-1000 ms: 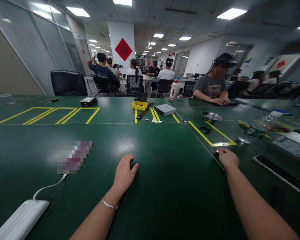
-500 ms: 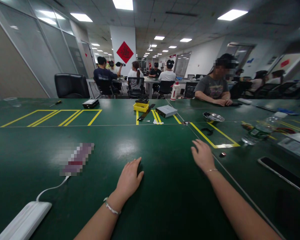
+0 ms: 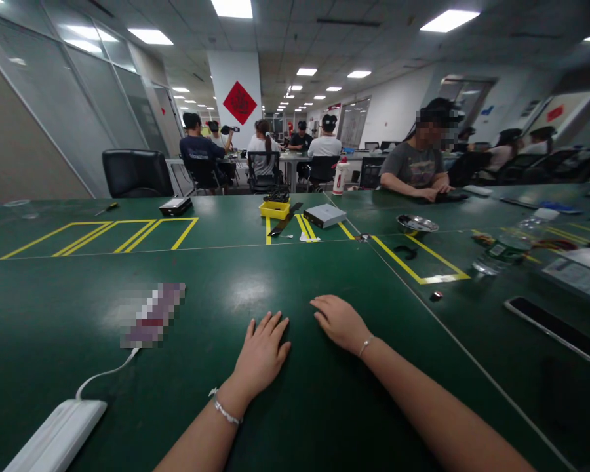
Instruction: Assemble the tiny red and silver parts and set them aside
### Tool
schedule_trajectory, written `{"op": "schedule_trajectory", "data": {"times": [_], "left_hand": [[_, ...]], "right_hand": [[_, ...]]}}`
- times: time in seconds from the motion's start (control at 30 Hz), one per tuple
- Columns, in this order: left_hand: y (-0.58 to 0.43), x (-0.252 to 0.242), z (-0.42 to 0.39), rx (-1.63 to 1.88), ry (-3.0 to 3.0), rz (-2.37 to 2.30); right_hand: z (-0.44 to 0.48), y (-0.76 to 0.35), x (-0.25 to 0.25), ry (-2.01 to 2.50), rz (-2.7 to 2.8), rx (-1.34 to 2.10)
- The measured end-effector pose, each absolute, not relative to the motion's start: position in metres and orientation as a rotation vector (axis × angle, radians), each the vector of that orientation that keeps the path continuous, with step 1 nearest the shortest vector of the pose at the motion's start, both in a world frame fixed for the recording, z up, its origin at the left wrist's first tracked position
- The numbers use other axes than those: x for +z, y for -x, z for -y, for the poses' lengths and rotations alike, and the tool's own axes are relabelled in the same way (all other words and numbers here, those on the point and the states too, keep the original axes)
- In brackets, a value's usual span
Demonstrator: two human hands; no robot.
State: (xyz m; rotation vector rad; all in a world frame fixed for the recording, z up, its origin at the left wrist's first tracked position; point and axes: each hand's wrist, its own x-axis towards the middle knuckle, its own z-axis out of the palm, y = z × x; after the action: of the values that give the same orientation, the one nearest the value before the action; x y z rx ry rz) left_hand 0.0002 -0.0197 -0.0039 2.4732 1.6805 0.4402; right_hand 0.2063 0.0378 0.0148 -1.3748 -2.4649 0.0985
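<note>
My left hand [image 3: 262, 351] lies palm down on the green tabletop [image 3: 196, 406], its fingers spread and nothing in it. Close by on the right, my right hand [image 3: 341, 322] is over the same tabletop with its fingers stretched out toward the left. It holds nothing that I can see, though its palm is hidden. The two hands are apart. Left of my left hand lies a phone [image 3: 155, 314], blurred by pixels, with a white cable [image 3: 101, 375] running to a white power strip or charger [image 3: 56, 436].
Ahead are a yellow tray [image 3: 275, 210], a grey box [image 3: 325, 215] and a black device [image 3: 176, 206]. To the right are a metal dish [image 3: 417, 224], a water bottle [image 3: 509, 249] and a dark phone [image 3: 555, 331]. A person [image 3: 417, 164] sits across the table.
My right hand has moved left, nearer to my left hand. The fingers of my left hand have spread wider. The view has shifted slightly.
</note>
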Motion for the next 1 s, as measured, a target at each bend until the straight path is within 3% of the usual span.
{"op": "schedule_trajectory", "data": {"times": [0.17,0.3,0.6,1.0], "left_hand": [[0.001,-0.003,0.019,0.462,-2.445,-1.662],[0.001,-0.003,0.019,0.48,-2.43,-1.666],[0.004,-0.004,0.02,0.497,-2.417,-1.63],[0.007,-0.005,0.02,0.513,-2.369,-1.604]], "right_hand": [[-0.077,-0.313,0.023,2.113,2.029,-0.281],[-0.083,-0.393,0.014,2.577,1.658,-0.256],[-0.085,-0.439,0.003,2.537,2.014,-0.12],[-0.084,-0.432,0.003,2.491,1.66,-0.045]]}}
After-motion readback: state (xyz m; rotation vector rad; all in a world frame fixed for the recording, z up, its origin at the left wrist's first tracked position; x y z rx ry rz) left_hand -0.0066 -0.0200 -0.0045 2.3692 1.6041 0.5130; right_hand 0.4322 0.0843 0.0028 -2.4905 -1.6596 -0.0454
